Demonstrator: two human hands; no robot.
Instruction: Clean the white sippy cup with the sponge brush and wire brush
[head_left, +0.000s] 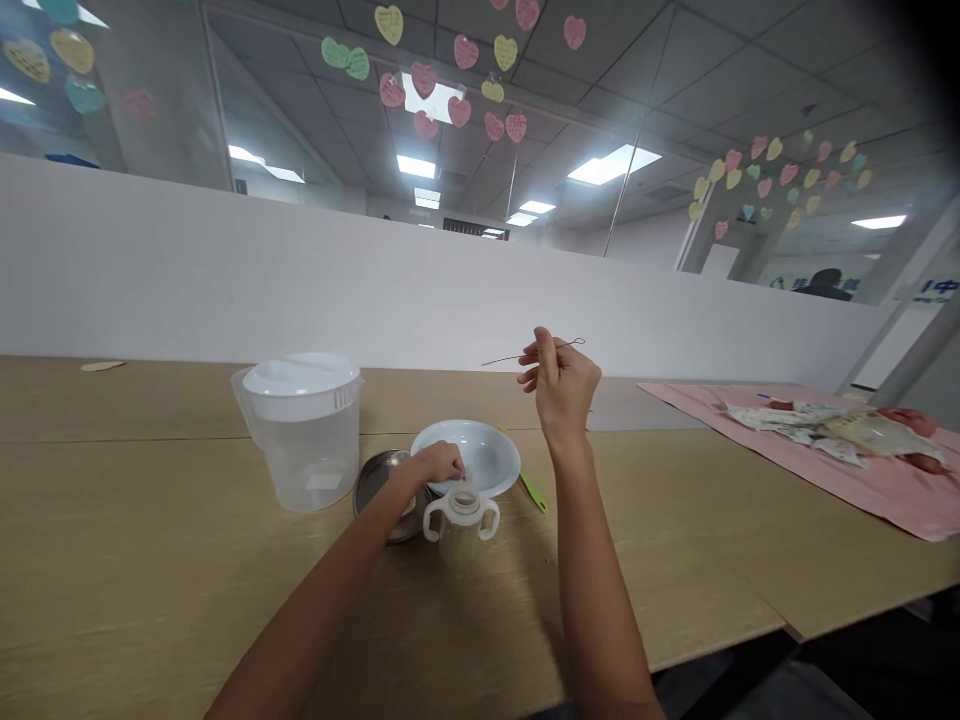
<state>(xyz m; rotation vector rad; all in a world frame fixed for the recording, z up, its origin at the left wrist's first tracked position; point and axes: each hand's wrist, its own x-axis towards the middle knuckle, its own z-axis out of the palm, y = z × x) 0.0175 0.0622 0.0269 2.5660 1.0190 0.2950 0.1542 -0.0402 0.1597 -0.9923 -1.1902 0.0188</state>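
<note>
The right hand (564, 385), thumb uppermost, grips a thin wire (499, 360) between thumb and fingers; the wire juts out on both sides, with a small loop at its right end. It is raised to the right of the white bowl (491, 455). The left hand (441, 461) has its fingers curled closed at the bowl's left side; whether they pinch anything is too small to tell.

Just nearer the wearer than the left fingers stands a clear bottle (459, 545) with two white handles, its top open. Left of those fingers, a round metal dish (369, 490) lies partly behind the forearm. Right of them, past the bowl, is a green utensil (534, 493).

Farther left of the left fingers stands a lidded plastic pitcher (311, 455). Well right of the right fingers, a pink cloth (892, 495) lies on the wooden table (660, 560), with printed fabric (795, 420) on it. Beyond both hands rises a white partition (420, 300).
</note>
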